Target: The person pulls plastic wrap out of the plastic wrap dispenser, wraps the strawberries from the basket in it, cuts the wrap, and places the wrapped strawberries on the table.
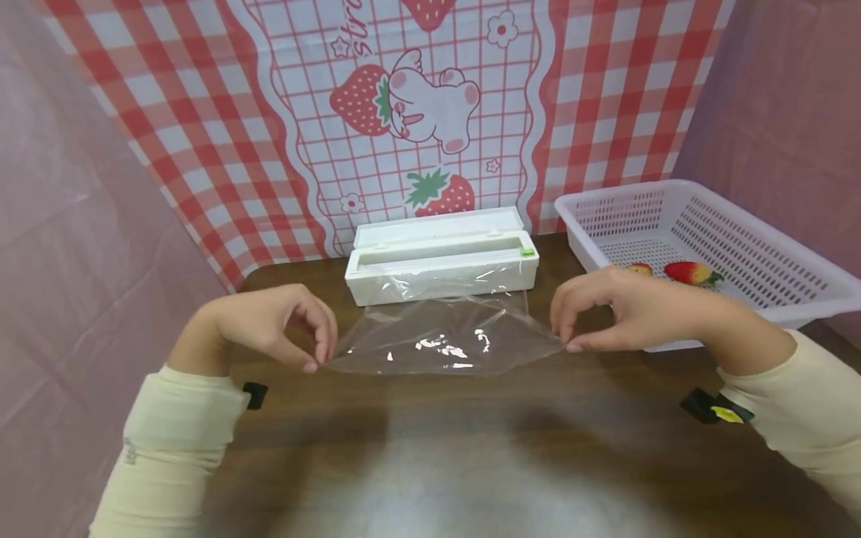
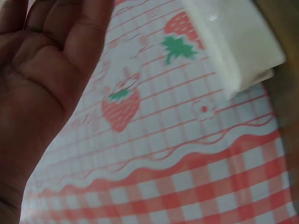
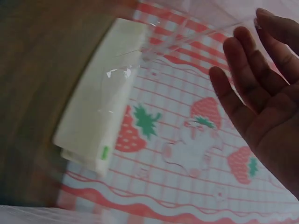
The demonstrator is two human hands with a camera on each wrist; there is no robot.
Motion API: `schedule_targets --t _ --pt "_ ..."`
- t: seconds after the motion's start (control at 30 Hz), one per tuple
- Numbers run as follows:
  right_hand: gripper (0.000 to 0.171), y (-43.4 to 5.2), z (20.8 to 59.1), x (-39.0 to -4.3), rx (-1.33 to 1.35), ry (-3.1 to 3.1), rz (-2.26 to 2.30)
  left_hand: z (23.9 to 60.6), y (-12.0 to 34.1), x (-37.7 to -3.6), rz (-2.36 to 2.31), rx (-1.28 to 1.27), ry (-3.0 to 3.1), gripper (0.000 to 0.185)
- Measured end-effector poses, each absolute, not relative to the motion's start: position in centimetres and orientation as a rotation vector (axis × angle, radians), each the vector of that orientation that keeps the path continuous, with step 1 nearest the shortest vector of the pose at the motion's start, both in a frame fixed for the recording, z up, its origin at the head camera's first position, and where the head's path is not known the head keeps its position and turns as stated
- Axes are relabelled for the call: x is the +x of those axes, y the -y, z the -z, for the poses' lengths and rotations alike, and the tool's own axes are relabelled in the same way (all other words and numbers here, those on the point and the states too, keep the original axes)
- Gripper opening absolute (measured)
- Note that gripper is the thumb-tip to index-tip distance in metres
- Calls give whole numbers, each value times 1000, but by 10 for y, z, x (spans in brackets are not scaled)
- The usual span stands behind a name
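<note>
A sheet of clear plastic wrap (image 1: 437, 340) stretches out from the front of a long white cling film dispenser (image 1: 444, 280), whose lid stands raised at the back. My left hand (image 1: 269, 325) pinches the sheet's left front corner between thumb and fingers. At the opposite corner, my right hand (image 1: 625, 310) pinches the film the same way. A small green slider (image 1: 528, 252) sits on the dispenser's right end. In the right wrist view the film (image 3: 182, 39) runs from the dispenser (image 3: 103, 98) to the fingertips; the left wrist view hides the left fingertips.
On the right stands a white perforated plastic basket (image 1: 592, 243) holding a red-and-yellow strawberry-like piece (image 1: 691, 273) and another partly hidden by the right hand. Behind the brown wooden table (image 1: 417, 448) hangs a red checked strawberry cloth (image 1: 430, 112). Pink curtains (image 1: 87, 246) flank both sides.
</note>
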State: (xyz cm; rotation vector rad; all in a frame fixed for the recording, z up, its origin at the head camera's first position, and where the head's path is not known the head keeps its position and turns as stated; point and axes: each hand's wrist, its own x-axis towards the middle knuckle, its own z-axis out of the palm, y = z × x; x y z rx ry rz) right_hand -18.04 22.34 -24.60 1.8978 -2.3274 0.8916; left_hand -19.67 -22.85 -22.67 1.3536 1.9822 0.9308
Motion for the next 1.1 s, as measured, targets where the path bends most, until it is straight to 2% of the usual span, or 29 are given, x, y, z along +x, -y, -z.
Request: schedule_targets --t 0.17,0.53,0.97,1.1 --pt "14 -217 270 -185 2000 2417 -940 255 218 -200 -859 1261 -1909 8" --pt "15 -197 308 -184 1983 2880 -805 306 192 -199 -504 941 -2002 10" --pt "15 -180 328 -180 2047 3167 -417 323 183 -196 -378 898 -2040 9" --pt "13 -179 328 -179 2031 3212 -364 324 181 -193 -367 861 -2046 15"
